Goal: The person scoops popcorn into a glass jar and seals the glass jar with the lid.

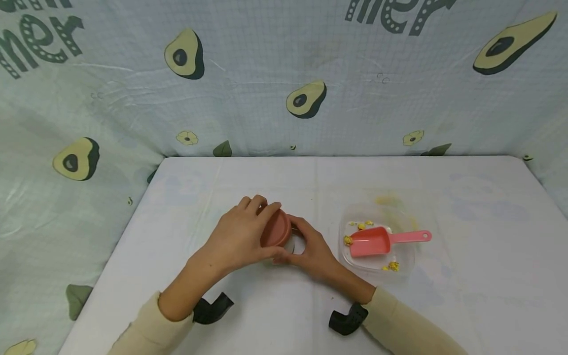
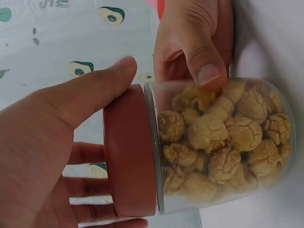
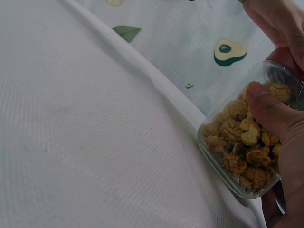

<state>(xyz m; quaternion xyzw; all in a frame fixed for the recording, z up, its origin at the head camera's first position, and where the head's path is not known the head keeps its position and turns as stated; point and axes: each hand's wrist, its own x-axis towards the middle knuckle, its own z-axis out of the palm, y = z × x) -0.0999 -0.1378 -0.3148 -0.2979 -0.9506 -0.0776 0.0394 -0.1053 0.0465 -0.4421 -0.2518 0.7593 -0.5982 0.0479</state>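
A clear jar [image 2: 223, 137] of caramel popcorn stands on the white table, its reddish-brown lid [image 1: 276, 229] on top. My left hand [image 1: 237, 234] grips the lid from above, thumb on the near side and fingers round the far side. Lower down, my right hand [image 1: 314, 249] holds the jar's body, its thumb pressed on the clear wall. In the left wrist view the lid sits against the jar's rim; whether it is screwed tight I cannot tell. The right wrist view shows popcorn [image 3: 247, 137] filling much of the jar.
Right of the hands stands a clear plastic tub [image 1: 406, 259] with a few yellow popcorn bits. A pink scoop [image 1: 370, 241] lies across it, handle over the right rim. An avocado-print cloth [image 1: 248, 98] hangs behind the white table [image 1: 479, 276].
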